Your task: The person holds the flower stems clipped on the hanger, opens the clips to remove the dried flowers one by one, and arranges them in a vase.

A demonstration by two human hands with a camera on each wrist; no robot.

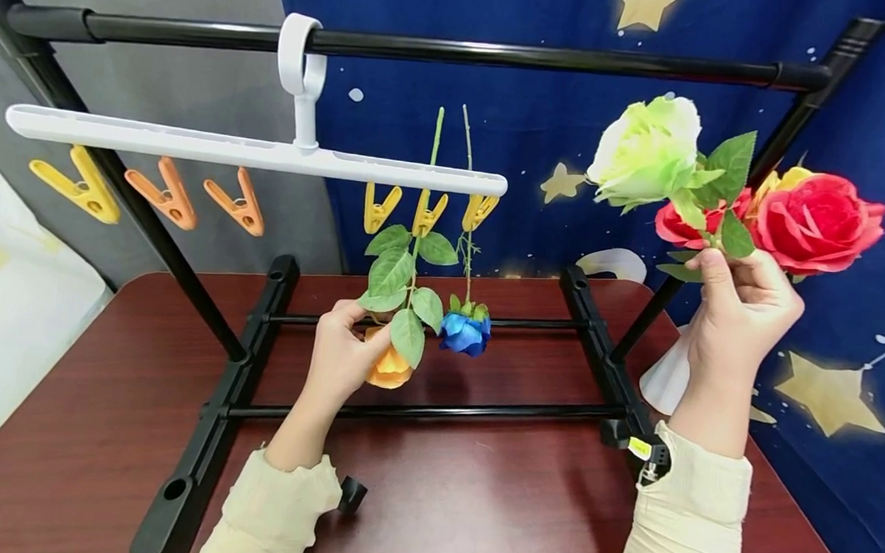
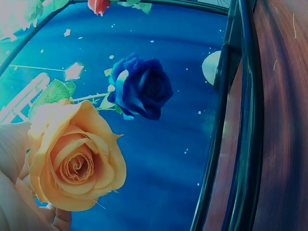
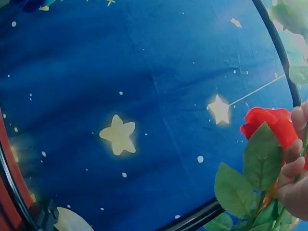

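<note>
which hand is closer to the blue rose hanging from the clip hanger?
Left. The left hand holds the orange rose hanging just beside the blue rose. The right hand is far off to the right, gripping a bunch of flowers by the stems.

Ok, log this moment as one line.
left hand: holds hanging orange rose | right hand: grips bunch of roses | blue rose: clipped, hanging

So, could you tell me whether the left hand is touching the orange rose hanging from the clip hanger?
Touching. The head view shows the left hand cupping the orange rose, fingers against its leaves and bloom.
</note>
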